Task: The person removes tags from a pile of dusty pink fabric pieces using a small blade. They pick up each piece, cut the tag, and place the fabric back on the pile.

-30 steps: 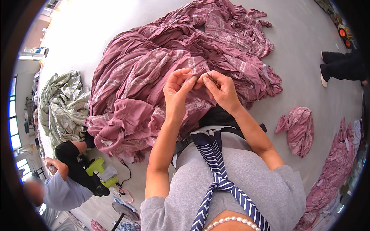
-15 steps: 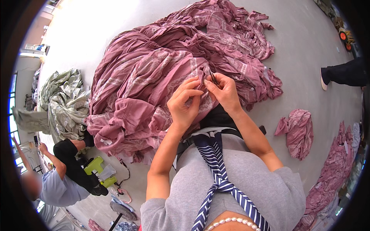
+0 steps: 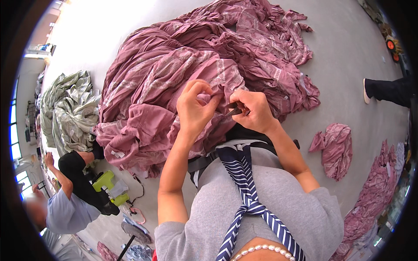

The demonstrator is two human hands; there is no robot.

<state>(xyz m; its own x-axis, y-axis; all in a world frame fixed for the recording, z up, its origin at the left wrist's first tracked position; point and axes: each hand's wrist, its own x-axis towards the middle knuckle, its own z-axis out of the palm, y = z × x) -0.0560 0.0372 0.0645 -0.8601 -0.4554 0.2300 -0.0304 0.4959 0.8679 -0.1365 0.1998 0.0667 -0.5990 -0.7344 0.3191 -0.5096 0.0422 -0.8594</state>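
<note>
A large heap of dusty-pink fabric with pale patterned bands spreads before me and over my lap. Above its near part, my left hand is closed in a pinch, thumb and forefinger meeting beside a raised fold. What lies between those fingertips is too small to make out. My right hand is wrapped round small dark thread snips, their blades pointing left toward the left fingertips. The rest of the snips is hidden in my palm.
Grey-green fabric lies piled at the left, beside a seated person and a lime-green plastic stool. A small pink bundle and a longer pink pile lie to the right. Another person's leg shows farther right.
My hands have moved apart slightly; the left has shifted left, while the right has come nearer and turned, so the snips' blades now point left. The seated person's raised arm has come down.
</note>
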